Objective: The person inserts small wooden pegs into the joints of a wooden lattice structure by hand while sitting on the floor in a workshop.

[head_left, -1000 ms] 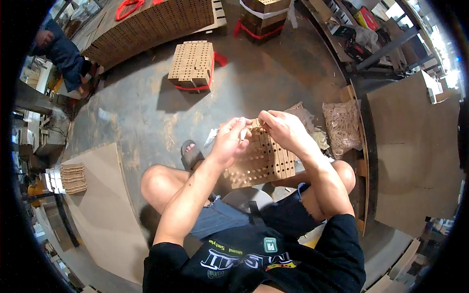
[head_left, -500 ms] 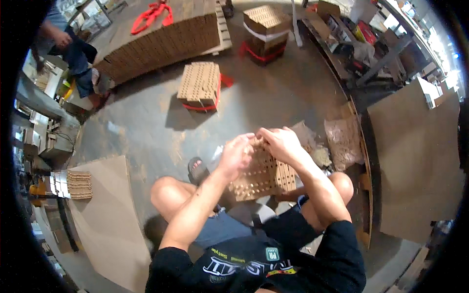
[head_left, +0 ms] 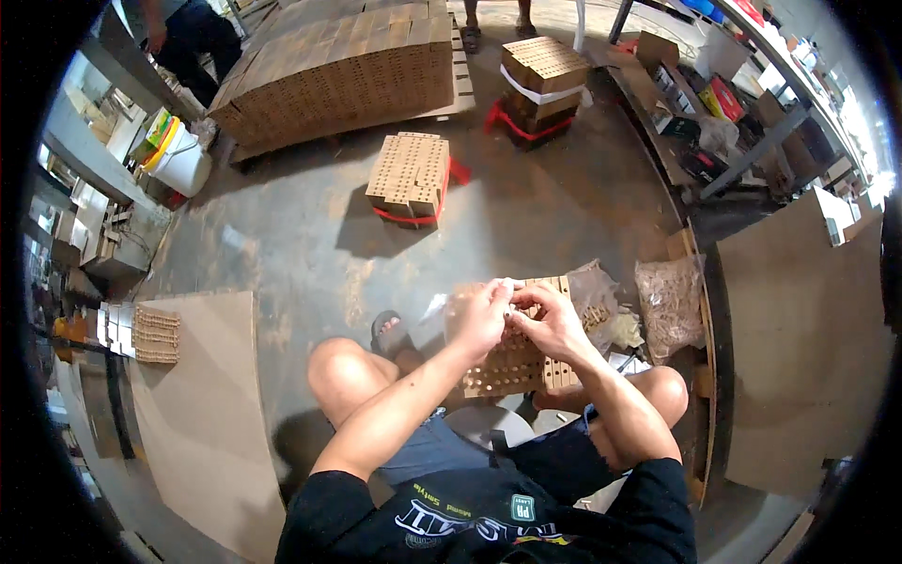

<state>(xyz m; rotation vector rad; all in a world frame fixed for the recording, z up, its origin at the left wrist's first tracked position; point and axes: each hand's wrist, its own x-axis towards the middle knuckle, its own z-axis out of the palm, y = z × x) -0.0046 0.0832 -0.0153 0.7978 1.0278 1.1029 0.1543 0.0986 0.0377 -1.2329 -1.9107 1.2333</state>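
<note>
A block of light wooden strips [head_left: 504, 378] with rows of round holes stands between my knees, with small pegs showing on its near part. Over its far part, my left hand [head_left: 481, 321] and my right hand [head_left: 552, 324] meet, fingers curled and thumbs pressed to the fingertips. Something small and pale shows at the fingertips, too small to name. Just right of the block lies an open clear plastic bag [head_left: 590, 282] with pegs in it. A fuller bag of wooden dowels [head_left: 669, 303] sits farther right.
Ahead on the floor stand a red-strapped bundle of holed strips [head_left: 409, 174] and a taller strapped bundle [head_left: 543, 80]. A large pallet stack [head_left: 338, 89] is behind. Flat boards [head_left: 202, 376] lie left; a brown panel [head_left: 799, 348] is right. People stand at the back.
My view has shifted, so the scene sits lower. Both hands have come closer together over the block, fingertips meeting. The person at the back left has moved, and another person's legs now show at the back.
</note>
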